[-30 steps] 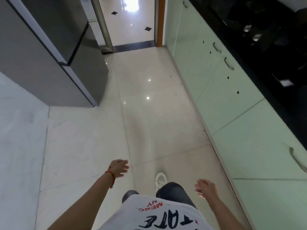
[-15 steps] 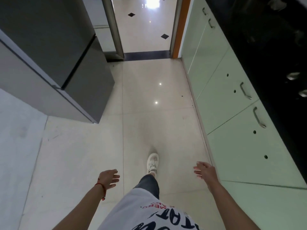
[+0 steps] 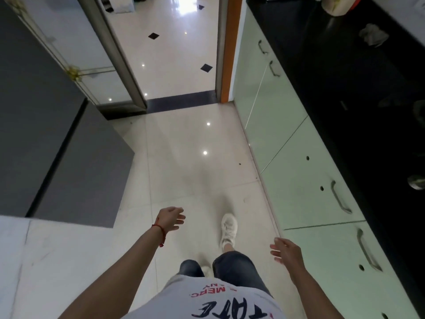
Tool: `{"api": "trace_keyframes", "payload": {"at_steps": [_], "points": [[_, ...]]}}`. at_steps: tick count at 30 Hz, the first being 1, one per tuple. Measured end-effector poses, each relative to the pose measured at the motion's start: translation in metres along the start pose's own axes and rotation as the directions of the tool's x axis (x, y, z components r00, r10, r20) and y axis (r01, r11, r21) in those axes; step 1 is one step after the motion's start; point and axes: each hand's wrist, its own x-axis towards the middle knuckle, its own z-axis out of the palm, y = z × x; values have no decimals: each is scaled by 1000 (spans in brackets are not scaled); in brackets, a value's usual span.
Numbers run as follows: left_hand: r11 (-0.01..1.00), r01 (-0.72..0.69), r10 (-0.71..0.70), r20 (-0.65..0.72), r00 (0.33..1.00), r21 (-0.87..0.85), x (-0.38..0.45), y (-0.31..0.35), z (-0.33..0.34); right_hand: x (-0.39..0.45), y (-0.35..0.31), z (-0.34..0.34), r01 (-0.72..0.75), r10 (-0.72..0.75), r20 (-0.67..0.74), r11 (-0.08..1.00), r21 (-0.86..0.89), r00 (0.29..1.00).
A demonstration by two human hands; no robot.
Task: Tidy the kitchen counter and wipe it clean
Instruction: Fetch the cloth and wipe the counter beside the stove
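Counter (image 3: 358, 93) runs black and glossy down the right side, both hands empty.

Pale green cabinet fronts (image 3: 296, 180) with metal handles stand under the counter; a crumpled grey cloth (image 3: 373, 37) lies on its far part, and a pale object with a red-orange edge (image 3: 338, 5) sits beyond it at the top edge, too cropped to name; the left hand (image 3: 171, 218), with a red thread at the wrist, hangs over the cream floor tiles (image 3: 188, 143) with fingers loosely spread, gripping nothing; the right hand (image 3: 286, 249) is held just beside the cabinet fronts, fingers apart and empty; a white shoe (image 3: 228, 227) is planted between the hands; a grey fridge (image 3: 46, 134) stands at left; an open doorway (image 3: 174, 54) lies ahead.
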Motion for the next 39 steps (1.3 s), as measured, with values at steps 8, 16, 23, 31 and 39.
{"api": "trace_keyframes", "payload": {"at_steps": [8, 16, 23, 31, 39], "points": [[996, 76, -80, -70, 994, -54, 76, 109, 22, 105, -137, 8, -35, 34, 15, 999, 35, 999], [986, 67, -87, -130, 988, -153, 141, 218, 13, 187, -302, 63, 30, -31, 121, 1000, 9, 992], [990, 83, -95, -115, 989, -111, 231, 313, -15, 254, -393, 123, 48, -51, 92, 998, 40, 994], [980, 1, 2, -16, 1000, 198, 324, 461, -39, 288, -458, 158, -45, 56, -52, 978, 203, 997], [865, -226, 121, 250, 961, 448, 364, 588, 43, 294, -518, 152, 20, 63, -174, 898, 440, 983]]}}
